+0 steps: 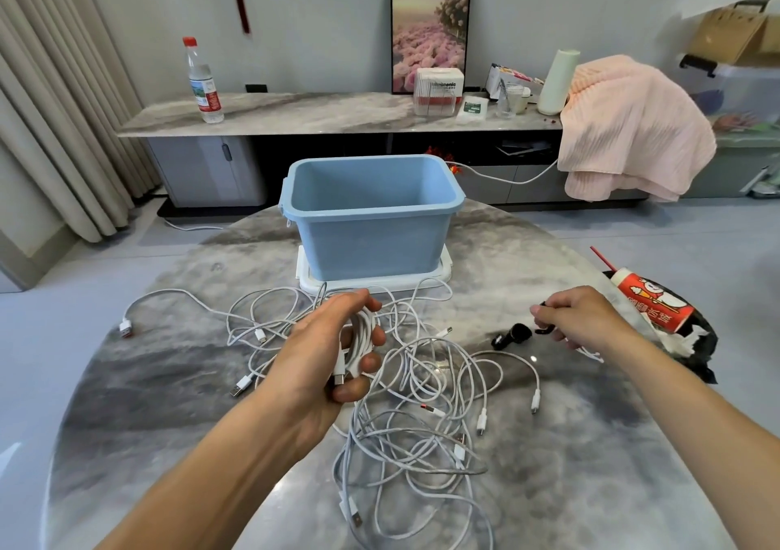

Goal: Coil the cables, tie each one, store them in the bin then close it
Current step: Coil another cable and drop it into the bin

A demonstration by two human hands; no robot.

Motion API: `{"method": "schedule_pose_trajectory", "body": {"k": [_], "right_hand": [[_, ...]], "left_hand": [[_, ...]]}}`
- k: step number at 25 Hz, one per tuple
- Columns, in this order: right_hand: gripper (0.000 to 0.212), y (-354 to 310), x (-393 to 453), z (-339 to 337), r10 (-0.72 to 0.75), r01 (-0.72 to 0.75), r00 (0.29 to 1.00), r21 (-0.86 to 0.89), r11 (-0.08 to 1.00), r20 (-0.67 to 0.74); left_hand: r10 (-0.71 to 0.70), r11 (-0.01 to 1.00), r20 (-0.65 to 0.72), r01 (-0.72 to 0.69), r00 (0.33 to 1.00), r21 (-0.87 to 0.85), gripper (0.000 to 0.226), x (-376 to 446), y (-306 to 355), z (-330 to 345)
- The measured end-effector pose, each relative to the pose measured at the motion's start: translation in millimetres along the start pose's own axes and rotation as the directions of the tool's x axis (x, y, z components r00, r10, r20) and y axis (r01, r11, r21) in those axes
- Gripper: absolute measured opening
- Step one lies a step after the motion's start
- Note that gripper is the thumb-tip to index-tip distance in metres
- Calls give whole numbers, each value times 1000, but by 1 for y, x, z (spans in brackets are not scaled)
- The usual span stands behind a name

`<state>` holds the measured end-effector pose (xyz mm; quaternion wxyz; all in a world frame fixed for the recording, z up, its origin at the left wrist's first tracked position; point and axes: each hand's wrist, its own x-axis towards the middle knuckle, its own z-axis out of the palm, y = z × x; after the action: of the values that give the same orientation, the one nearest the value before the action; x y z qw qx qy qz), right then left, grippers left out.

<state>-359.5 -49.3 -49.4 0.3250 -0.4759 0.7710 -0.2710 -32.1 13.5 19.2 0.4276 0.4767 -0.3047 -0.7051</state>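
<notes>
Bin point(371, 228) sits far centre on its white lid point(443, 273), nothing inside. Left hand point(337, 347) grips one coiled cable point(362, 330), not yet tied; right hand point(578, 317) pinches a black tie point(544, 330). Loose cables point(422, 414) sprawl near centre, uncoiled. Most of the job's left, incl. closing.

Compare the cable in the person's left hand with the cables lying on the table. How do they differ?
The coiled cable is gathered into a tight bundle, gripped by the left hand and lifted; the loose cables sprawl in a tangled heap on the table. The coiled cable's plug ends sit together by the thumb; the loose cables' plugs lie scattered. Both are white, and neither is tied yet.
</notes>
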Motion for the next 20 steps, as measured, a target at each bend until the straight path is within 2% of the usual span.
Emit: {"method": "schedule_pose_trajectory", "body": {"k": [3, 5, 7, 9, 11, 13, 14, 17, 18, 20], "right_hand": [[24, -30, -23, -13, 18, -35, 999, 356, 934, 49], [27, -57, -44, -18, -65, -25, 990, 595, 804, 129], [27, -84, -68, -15, -197, -71, 946, 759, 647, 257], [24, -109, -94, -2, -331, -153, 857, 808, 570, 395], [22, -125, -114, 17, -434, -221, 743, 799, 560, 510], [21, -132, -127, 33, -511, -273, 643, 795, 542, 570], [22, -133, -129, 38, -534, -289, 615, 796, 531, 580], [22, -132, -130, 40, -519, -305, 615, 787, 537, 593], [23, -133, -130, 38, -499, -300, 637, 785, 542, 588], [22, -137, -132, 34, -429, -246, 731, 792, 559, 531]], "left_hand": [[-12, 1000, 17, 12, 1000, 3, 13, -1, -2, 0], [-14, 1000, 33, 14, 999, 3, 12, -4, -2, 1], [-4, 1000, 56, 3, 998, 16, 11, -7, -2, 3], [18, 999, 90, -21, 996, 29, 20, -10, -3, 5], [39, 998, 128, -44, 991, 36, 28, -12, -4, 6], [62, 997, 176, -71, 982, 44, 33, -14, -4, 6], [78, 995, 202, -89, 976, 47, 36, -15, -3, 4], [121, 991, 235, -130, 964, 24, 33, -17, 0, 1], [124, 991, 228, -133, 966, 27, 32, -18, 2, 2], [131, 989, 181, -142, 975, 50, 26, -19, 2, 5]]}}
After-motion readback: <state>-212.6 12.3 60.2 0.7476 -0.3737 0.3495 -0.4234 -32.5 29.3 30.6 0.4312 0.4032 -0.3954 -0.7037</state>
